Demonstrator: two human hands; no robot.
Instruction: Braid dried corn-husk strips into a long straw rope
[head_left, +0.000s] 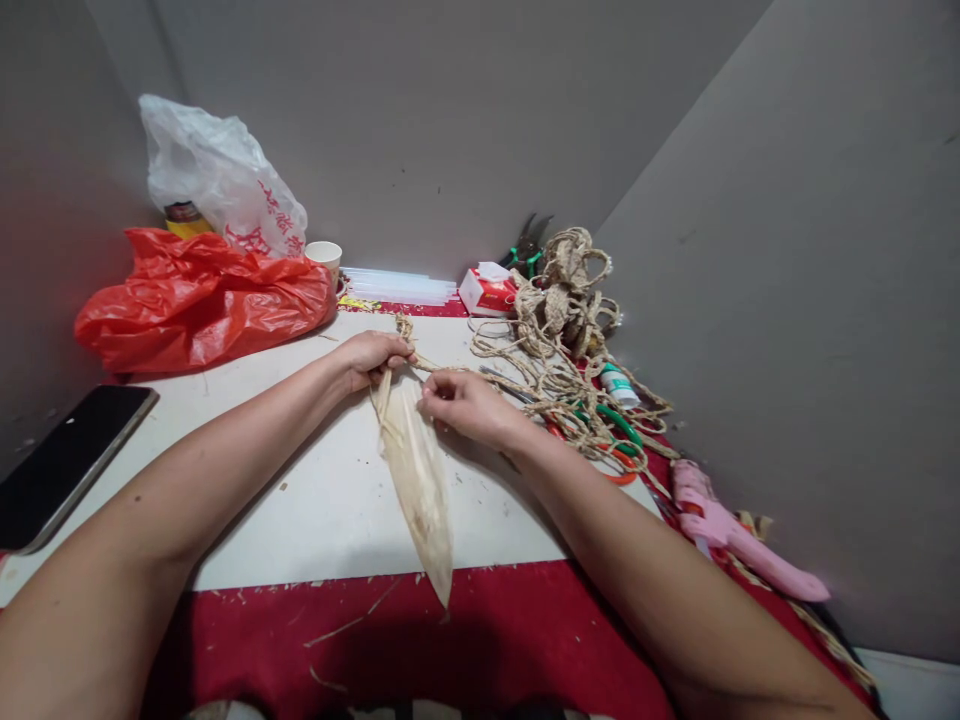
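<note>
My left hand (375,358) pinches the end of a braided straw cord (406,328) over the white board. Loose strands hang below its fingers. Close to its right, my right hand (457,400) has its fingers closed at the upper edge of a pale dried husk (424,490). The husk hangs down between the forearms, its pointed tip over the red cloth. From the left hand, a twisted strand runs right toward a heap of braided rope (555,370).
Left are a phone (71,465), a red plastic bag (202,310) and a white bag (217,170). A paper cup (324,256), clear sticks (397,286) and a tissue pack (487,292) line the back. Scissors (619,430) and a pink glue gun (739,535) lie right.
</note>
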